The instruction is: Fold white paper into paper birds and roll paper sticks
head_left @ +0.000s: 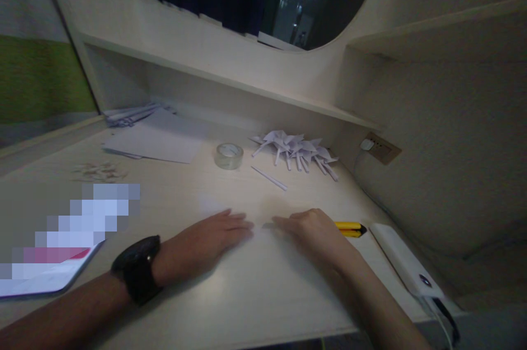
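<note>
Flat on the pale desk lies my left hand, its fingers stretched out and holding nothing visible. Opposite it is my right hand, forefinger extended toward the left fingertips, the other fingers partly hidden and slightly blurred. A small grey patch shows by that fingertip; I cannot tell whether it is a shadow. A yellow tool with a black end lies behind my right hand, partly covered by it. Ahead are a thin rolled paper stick, a roll of clear tape and several folded white paper pieces with rolled stems.
White paper sheets lie at the back left, near small scraps. A tablet-like device, its screen blurred out, rests at the left. A white power strip or box with cables lies at the right, below a wall socket.
</note>
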Demonstrator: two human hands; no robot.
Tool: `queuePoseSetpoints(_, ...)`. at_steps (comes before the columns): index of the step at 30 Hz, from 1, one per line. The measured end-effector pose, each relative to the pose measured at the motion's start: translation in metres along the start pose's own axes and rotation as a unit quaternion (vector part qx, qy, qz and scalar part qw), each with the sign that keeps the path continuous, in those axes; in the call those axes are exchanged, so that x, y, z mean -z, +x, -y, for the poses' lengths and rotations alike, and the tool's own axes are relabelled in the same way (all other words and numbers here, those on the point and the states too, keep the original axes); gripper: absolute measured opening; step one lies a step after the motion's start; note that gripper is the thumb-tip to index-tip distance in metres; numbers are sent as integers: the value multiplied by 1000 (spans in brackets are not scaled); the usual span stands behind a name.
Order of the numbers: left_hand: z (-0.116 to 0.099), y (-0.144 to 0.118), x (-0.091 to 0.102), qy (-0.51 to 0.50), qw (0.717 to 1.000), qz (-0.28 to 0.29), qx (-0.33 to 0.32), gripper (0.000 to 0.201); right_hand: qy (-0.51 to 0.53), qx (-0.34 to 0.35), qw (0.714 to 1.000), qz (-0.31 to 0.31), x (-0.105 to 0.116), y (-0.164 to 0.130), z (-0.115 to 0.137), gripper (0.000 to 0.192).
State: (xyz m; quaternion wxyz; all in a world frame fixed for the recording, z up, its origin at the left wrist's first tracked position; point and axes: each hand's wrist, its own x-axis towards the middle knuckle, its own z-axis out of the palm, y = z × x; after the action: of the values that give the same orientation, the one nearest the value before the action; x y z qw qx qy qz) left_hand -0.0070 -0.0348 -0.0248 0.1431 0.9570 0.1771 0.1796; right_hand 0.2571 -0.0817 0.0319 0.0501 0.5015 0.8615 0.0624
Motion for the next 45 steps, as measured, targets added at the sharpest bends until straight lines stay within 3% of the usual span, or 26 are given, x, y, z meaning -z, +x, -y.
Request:
queuePoseSetpoints(10, -10, -7, 11, 15, 1000, 8, 3, 58, -40, 1, 999, 19, -2, 0, 9, 37)
queuePoseSetpoints(25, -9, -5, 9, 20, 1000, 22, 0, 61, -47, 1, 999, 9, -10, 2, 7, 24)
queuePoseSetpoints(36, -4, -6, 6, 17, 1000, 19, -12, 61, -43, 4, 999, -13, -13, 0, 6, 23)
queuePoseSetpoints(45, -9, -5, 9, 21, 1000, 20, -2, 61, -47, 1, 999, 3, -11, 1, 8, 25)
